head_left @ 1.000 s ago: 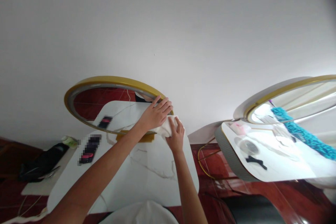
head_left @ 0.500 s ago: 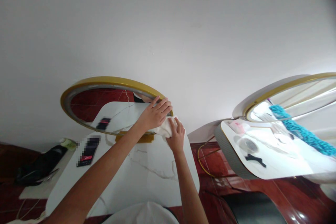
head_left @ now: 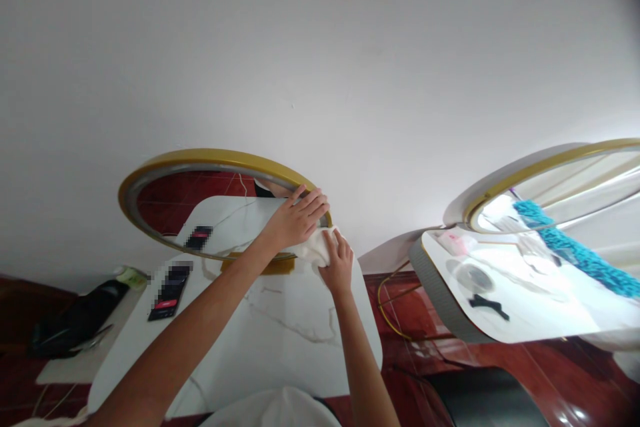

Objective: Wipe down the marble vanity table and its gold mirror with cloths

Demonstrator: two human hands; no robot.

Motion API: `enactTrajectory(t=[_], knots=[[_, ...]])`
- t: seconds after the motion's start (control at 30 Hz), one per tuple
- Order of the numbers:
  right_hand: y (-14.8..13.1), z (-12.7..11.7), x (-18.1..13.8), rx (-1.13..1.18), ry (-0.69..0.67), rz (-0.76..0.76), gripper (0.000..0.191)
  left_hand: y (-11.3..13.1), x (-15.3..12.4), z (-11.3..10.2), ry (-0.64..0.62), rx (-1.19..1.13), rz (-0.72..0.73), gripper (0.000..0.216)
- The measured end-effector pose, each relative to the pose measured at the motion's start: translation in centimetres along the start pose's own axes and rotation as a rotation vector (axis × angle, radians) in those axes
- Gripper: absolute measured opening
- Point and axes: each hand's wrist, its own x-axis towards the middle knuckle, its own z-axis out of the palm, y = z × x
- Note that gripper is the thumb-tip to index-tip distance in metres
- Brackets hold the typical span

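A round mirror with a gold frame [head_left: 165, 162] stands at the back of a white marble-look table [head_left: 280, 340]. My left hand [head_left: 295, 219] lies flat on the mirror's right rim, fingers stretched out. Just below it my right hand [head_left: 337, 259] is closed on a white cloth [head_left: 313, 250], pressed against the rim's lower right part. The glass reflects the table and the red floor.
A black phone [head_left: 170, 282] lies on the table's left part. Left of the table are a black bag [head_left: 75, 317] and a green-capped bottle [head_left: 131, 275]. At the right stands a second table [head_left: 520, 307] with a gold-framed mirror [head_left: 550, 170], small items and a teal duster [head_left: 570, 247].
The right hand with the cloth has shifted slightly along the rim; the left hand stays on the frame. The view moved a little.
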Motion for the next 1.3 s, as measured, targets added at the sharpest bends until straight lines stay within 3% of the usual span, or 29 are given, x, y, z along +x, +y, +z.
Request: enactTrajectory(t=[0.3, 0.6, 0.93, 1.07, 1.3], knots=[[-1.7, -2.9, 3.2, -0.008, 0.056, -0.067, 0.068, 0.1, 0.0, 0.0, 0.006, -0.015, -0.007, 0.04], [-0.4, -0.6, 0.1, -0.044, -0.027, 0.004, 0.071, 0.1, 0.0, -0.1, 0.0, 0.011, -0.001, 0.042], [-2.0, -2.5, 2.7, -0.004, 0.045, -0.033, 0.069, 0.2, -0.1, -0.3, -0.005, -0.013, -0.008, 0.042], [-1.1, -0.6, 0.8, 0.009, 0.012, 0.003, 0.073, 0.1, 0.0, -0.3, -0.015, -0.013, -0.004, 0.043], [-0.1, 1.8, -4.9, 0.024, -0.2, 0.08, 0.084, 0.4, -0.1, -0.9, -0.014, -0.056, -0.018, 0.042]])
